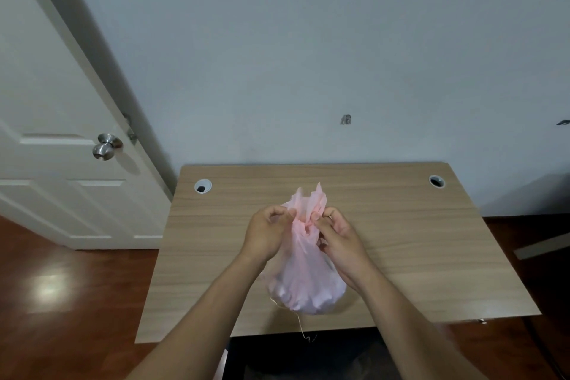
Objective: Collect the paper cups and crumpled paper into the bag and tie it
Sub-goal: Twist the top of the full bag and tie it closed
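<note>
A translucent pink plastic bag stands on the wooden desk, bulging at the bottom with pale shapes inside that I cannot make out. Its top is gathered into a twisted neck with two loose ends sticking up. My left hand pinches the bag's neck from the left. My right hand pinches it from the right, fingers curled against the gathered plastic. No loose cups or paper lie on the desk.
Two round cable holes sit in the desk's far corners, one on the left and one on the right. A white door with a metal knob stands at left. A thin thread hangs over the desk's near edge.
</note>
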The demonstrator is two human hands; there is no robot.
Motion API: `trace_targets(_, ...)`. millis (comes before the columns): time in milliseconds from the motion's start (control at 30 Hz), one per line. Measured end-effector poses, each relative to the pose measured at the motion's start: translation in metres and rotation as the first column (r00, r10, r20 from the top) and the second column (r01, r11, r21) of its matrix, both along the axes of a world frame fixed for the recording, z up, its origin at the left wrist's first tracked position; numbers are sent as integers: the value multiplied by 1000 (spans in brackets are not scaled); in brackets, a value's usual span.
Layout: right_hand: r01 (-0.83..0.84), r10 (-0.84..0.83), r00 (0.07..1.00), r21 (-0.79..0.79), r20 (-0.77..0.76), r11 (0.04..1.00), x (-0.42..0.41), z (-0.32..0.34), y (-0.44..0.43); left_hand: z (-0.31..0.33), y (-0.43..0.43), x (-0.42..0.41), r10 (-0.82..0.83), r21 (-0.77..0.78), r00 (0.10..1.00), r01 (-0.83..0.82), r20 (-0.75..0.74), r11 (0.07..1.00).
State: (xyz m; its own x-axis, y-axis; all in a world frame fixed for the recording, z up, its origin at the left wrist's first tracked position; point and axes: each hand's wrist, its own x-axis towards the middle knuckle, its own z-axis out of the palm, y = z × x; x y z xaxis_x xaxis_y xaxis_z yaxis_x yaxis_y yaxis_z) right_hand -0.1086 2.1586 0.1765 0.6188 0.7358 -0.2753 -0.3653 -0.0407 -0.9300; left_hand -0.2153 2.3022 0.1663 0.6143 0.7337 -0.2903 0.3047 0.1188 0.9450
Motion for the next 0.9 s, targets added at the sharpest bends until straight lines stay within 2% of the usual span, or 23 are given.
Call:
trace_targets(133, -83, 86, 985, -27, 153, 996, 2, -4, -11, -21, 1, 6, 94, 53, 986, -88, -141, 995)
trace_targets(200, -125, 131, 978, -47, 161, 991, 1, -8, -15, -33, 3, 8, 77, 90, 973, -58, -218, 994)
trace_targets(300, -144, 155, 971, -72, 181, 987, 0, -15, -19, -33, 1, 8, 61, 69, 965, -44, -256, 997)
trace_targets(567, -188, 224, 946, -169, 233, 968, -4, -15, -27, -46, 8, 0, 197, 69, 915, -185, -353, 980)
trace_targets(633, -184, 221, 950, -178, 221, 967, -5, -16, -26, -41, 9, -4, 236, 147, 922, -199, -308, 969)
trace_targets(700, -158, 204, 955, -212, 217, 964, -5, -16, -24, -33, 3, -6, 252, 257, 948, -199, -194, 946)
trace_targets(767, -147, 191, 962, -218, 195, 965, -4, -15, -21, -23, -6, -8, 168, 359, 984, -137, -54, 923)
trace_targets(833, -154, 197, 964, -225, 180, 962, -1, -12, -16, -14, -10, -9, 39, 347, 999, -47, 30, 937)
trace_targets(900, -147, 193, 965, -243, 179, 959, 1, -9, -13, -11, -7, -8, -50, 264, 995, 26, 86, 964)
